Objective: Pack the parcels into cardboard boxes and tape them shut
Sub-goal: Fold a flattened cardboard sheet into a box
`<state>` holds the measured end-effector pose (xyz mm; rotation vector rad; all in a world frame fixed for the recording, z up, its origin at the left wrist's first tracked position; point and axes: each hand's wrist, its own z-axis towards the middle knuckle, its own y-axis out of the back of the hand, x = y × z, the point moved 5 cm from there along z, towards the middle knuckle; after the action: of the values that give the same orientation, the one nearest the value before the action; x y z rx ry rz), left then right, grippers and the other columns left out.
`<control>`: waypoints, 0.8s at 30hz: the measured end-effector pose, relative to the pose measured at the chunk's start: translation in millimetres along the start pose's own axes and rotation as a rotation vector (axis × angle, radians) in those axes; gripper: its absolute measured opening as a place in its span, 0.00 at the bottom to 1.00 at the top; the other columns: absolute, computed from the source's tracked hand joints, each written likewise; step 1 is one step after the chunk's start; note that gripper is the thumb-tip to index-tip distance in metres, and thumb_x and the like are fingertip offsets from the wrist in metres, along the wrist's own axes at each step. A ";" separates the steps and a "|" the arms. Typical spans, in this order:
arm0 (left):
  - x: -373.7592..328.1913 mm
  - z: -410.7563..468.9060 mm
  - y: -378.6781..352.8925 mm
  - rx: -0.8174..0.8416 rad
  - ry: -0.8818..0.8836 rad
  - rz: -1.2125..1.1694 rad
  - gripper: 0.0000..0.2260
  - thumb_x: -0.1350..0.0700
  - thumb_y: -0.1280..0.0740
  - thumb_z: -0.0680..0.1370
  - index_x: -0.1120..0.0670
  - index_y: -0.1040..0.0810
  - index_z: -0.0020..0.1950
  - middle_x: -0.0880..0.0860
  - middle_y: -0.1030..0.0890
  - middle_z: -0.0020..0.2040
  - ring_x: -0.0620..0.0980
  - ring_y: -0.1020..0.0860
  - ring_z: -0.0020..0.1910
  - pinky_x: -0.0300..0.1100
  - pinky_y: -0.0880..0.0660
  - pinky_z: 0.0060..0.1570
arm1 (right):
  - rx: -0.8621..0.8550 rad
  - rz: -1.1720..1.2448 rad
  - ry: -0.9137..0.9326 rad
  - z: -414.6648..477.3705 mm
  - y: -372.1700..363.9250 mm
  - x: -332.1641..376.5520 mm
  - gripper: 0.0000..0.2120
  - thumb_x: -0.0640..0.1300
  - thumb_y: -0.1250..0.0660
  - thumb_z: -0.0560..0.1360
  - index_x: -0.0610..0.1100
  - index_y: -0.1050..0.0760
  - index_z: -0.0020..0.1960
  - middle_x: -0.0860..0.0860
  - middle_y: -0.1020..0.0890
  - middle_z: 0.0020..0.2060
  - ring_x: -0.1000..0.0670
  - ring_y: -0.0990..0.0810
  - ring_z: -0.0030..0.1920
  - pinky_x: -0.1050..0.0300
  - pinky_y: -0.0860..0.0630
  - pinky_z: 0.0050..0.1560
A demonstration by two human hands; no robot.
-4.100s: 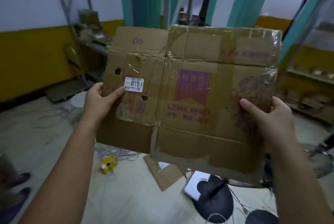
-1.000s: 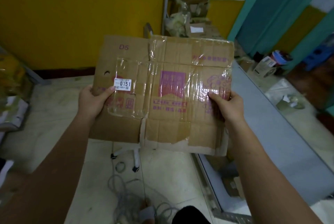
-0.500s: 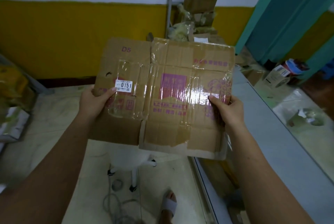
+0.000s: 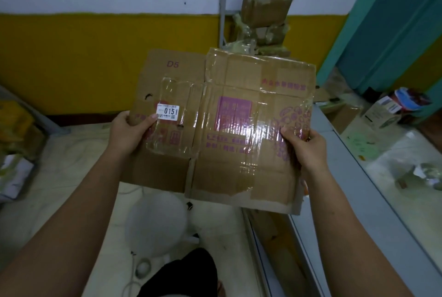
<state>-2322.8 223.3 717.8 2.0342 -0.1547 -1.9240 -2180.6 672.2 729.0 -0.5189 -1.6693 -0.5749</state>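
A flattened brown cardboard box (image 4: 222, 157) with old clear tape, pink print, "D5" and a white "0151" sticker is held up in front of me. My left hand (image 4: 129, 132) grips its left edge, thumb on the front beside the sticker. My right hand (image 4: 305, 144) grips its right edge, thumb on the taped front. The fingers behind the cardboard are hidden.
A grey table (image 4: 354, 184) runs along the right, with a small printed carton (image 4: 382, 112) and crumpled wrap (image 4: 423, 177) beyond it. Taped parcels (image 4: 265, 9) are stacked on a metal rack by the yellow wall. A white round stool (image 4: 155, 222) stands below the box, with packages (image 4: 14, 172) at left.
The view has swung from the doorway toward the yellow wall and the table. In the last second I have moved closer to the stool; both hands keep the same hold on the cardboard.
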 end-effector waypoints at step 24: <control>-32.4 224.7 -153.7 0.073 0.004 0.083 0.28 0.39 0.21 0.72 0.52 0.20 0.65 0.50 0.16 0.61 0.50 0.19 0.57 0.50 0.21 0.56 | -0.094 -0.041 0.053 210.4 -49.7 26.6 0.15 0.43 0.20 0.73 0.47 0.19 0.57 0.55 0.14 0.45 0.63 0.15 0.38 0.68 0.21 0.34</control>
<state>-2569.7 339.9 694.0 2.0443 -0.3079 -1.8894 -2376.5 766.9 720.9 -0.5341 -1.6116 -0.6942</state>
